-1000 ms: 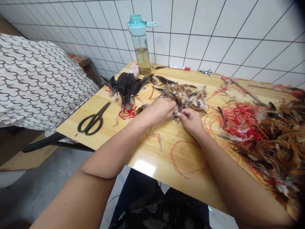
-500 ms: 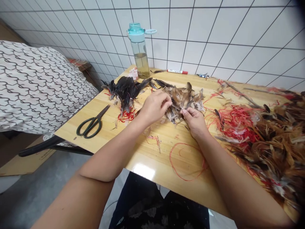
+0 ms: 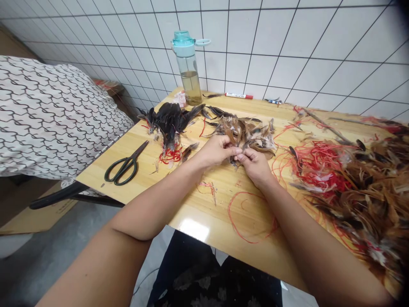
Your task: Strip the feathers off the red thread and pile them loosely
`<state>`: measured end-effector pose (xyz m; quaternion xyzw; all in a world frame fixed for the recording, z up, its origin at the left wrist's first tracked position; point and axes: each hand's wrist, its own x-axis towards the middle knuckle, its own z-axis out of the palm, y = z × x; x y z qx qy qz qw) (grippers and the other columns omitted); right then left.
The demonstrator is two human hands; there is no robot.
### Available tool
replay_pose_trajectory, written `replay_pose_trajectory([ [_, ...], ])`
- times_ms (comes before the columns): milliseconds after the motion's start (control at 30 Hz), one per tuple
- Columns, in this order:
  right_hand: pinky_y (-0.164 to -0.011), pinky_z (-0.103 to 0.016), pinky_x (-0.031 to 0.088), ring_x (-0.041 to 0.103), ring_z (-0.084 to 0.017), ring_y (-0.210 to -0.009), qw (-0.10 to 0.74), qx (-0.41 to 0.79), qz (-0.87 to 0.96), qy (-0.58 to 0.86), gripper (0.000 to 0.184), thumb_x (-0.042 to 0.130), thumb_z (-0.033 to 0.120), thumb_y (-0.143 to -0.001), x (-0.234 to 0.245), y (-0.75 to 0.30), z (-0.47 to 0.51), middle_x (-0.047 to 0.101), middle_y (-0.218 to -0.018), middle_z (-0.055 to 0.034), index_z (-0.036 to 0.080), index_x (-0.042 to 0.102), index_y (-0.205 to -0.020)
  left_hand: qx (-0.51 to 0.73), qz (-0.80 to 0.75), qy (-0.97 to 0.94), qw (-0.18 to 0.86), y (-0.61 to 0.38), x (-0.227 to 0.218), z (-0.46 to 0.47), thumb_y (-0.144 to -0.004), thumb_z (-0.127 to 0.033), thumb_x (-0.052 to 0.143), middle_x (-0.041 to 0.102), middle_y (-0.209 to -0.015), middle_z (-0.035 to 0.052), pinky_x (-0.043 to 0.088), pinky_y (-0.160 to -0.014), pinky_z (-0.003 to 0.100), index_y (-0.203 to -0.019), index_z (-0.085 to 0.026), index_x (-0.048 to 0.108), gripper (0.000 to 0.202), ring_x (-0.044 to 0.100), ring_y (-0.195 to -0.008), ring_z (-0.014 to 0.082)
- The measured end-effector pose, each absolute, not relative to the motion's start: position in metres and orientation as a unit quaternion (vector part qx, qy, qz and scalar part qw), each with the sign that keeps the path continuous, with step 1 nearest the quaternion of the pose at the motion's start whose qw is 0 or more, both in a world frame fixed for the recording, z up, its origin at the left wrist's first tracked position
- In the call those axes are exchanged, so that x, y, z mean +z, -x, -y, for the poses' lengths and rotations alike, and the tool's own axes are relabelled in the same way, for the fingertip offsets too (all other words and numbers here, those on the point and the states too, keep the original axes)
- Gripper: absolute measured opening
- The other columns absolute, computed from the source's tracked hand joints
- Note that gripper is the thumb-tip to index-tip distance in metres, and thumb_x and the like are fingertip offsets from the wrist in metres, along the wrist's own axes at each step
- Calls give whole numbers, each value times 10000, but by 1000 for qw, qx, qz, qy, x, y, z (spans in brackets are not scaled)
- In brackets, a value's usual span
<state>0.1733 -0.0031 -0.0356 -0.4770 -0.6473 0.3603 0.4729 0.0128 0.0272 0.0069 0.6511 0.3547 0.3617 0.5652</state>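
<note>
My left hand [image 3: 220, 150] and my right hand [image 3: 254, 165] meet fingertip to fingertip at the near edge of a pile of brown feathers [image 3: 260, 138]. Both pinch at feather ends there; the exact quills between the fingers are partly hidden. To the left lies a bundle of black feathers [image 3: 171, 121] with red string [image 3: 171, 155] at its lower end. Black-handled scissors [image 3: 123, 167] rest farther left, blades pointing away from me. A loop of thin red string [image 3: 229, 211] lies on the table below my right hand.
A large heap of brown feathers [image 3: 380, 183] and a red string tangle [image 3: 319, 164] cover the right side. A water bottle [image 3: 191, 83] stands by the tiled wall, with a red-capped marker [image 3: 239, 96] nearby. Patterned cloth [image 3: 57, 123] bulges beside the wooden table's [image 3: 194, 200] left edge.
My left hand has come down and right from above the brown feathers to meet my right hand. My right hand has barely moved. Some brown feathers have shifted.
</note>
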Motion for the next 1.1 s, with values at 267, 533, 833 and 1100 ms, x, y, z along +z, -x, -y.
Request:
replay_pose_trajectory([
  [267,-730,-316,463,591,-177,-741,467,394,638,468,236,644,413,-768,-34,-171,5,674,-743,-39,186,698,-730,352,-350,-704,507,-9,9,-29,-725,-266,679,550,-627,-12,387,-607,226,-643,-120,572,199,482,-616,91],
  [533,-593,-265,416,491,-114,-598,496,512,533,457,359,740,534,-653,-18,-167,13,596,-655,8,191,651,-708,359,-348,-709,497,-6,6,-34,-686,-376,749,566,-649,-10,425,-650,245,-656,-132,572,303,511,-645,106],
  [833,-500,-235,320,381,-81,-522,514,525,511,446,404,760,566,-621,-19,-168,9,519,-594,31,192,610,-655,346,-363,-740,449,1,16,-33,-768,-245,650,617,-753,13,456,-686,246,-815,-126,641,128,548,-686,109],
  [1100,-453,-243,190,277,-63,-455,521,534,485,456,429,741,585,-636,-17,-171,8,403,-524,69,192,587,-705,194,-332,-911,148,17,11,-45,-725,-64,579,605,-821,24,438,-775,260,-893,-205,729,266,558,-846,151],
])
